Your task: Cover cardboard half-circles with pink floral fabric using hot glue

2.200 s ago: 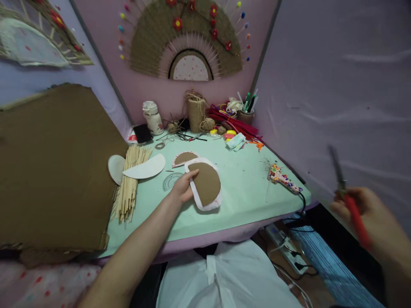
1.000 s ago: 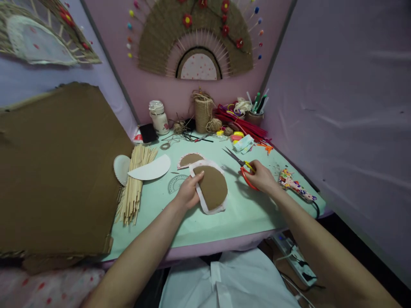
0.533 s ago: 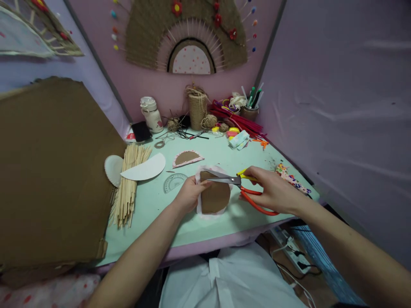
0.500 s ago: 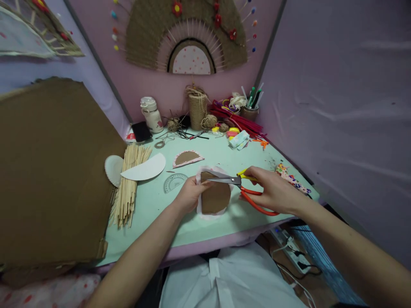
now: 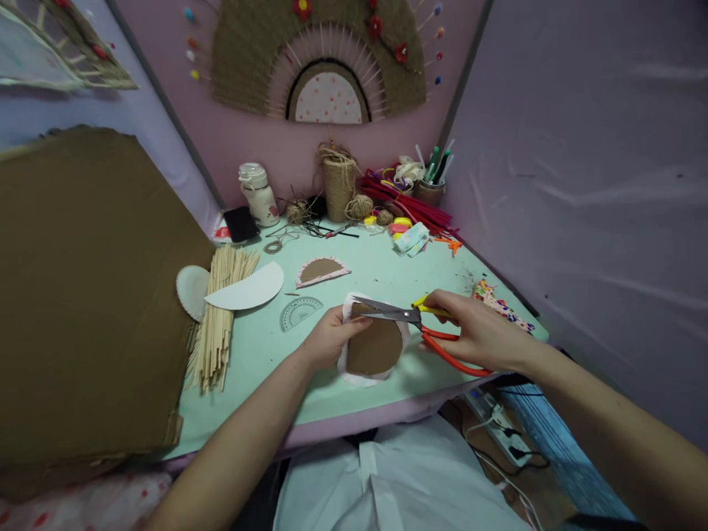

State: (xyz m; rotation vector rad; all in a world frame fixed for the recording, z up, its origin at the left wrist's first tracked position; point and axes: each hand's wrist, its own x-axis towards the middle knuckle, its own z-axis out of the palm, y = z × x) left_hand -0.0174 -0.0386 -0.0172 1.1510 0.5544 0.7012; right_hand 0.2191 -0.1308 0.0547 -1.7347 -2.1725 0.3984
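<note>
My left hand grips the left edge of a brown cardboard half-disc backed with white and pink fabric, held just above the mint-green table. My right hand is closed on the red and yellow handles of a pair of scissors. The metal blades lie across the top edge of the half-disc and point left toward my left thumb.
A large brown cardboard sheet leans at the left. Bamboo skewers, a white half-disc, a protractor and a smaller fabric-edged piece lie behind. Twine, jars and pens crowd the back. A patterned glue gun lies at the right.
My right hand brought the scissors in from the right and set the blades across the half-disc. My left hand lifted and turned the piece toward me.
</note>
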